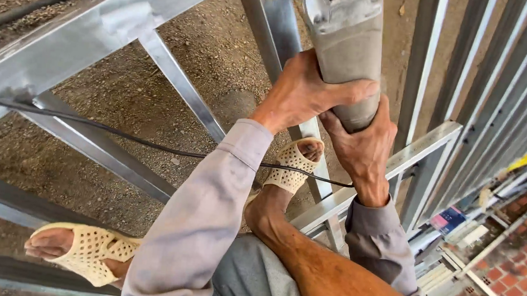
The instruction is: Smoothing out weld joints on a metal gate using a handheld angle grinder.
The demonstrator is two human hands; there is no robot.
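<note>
Two hands on one power tool. Left hand point(304, 92) wraps tight around the grey body of the grinder point(345, 42), fingers across its front, thumb side toward the frame. Right hand point(362, 145) clamps the tail end of the same body from below, fingers curled shut around it, just under the left hand and touching it. The grinder sits at top centre, pointing up and away; its working end is cut off by the picture edge, so what it touches cannot be told. A thin black cord point(122, 135) runs from the left edge across the metal bars, behind the left sleeve point(203, 218) and toward the right wrist.

Under the hands lies a frame of shiny square metal tubes point(99, 28), some crossing at angles, over brown gravel ground point(214, 52). Both feet wear cream perforated sandals: one sandal point(86, 253) rests on a dark bar at lower left, the other point(293, 162) on a tube near the centre, just below the hands. Bare shin and grey shorts fill the bottom. Upright grey bars point(484, 89) stand at right; beyond them, red brick paving point(514, 270) and stacked metal strips, blurred.
</note>
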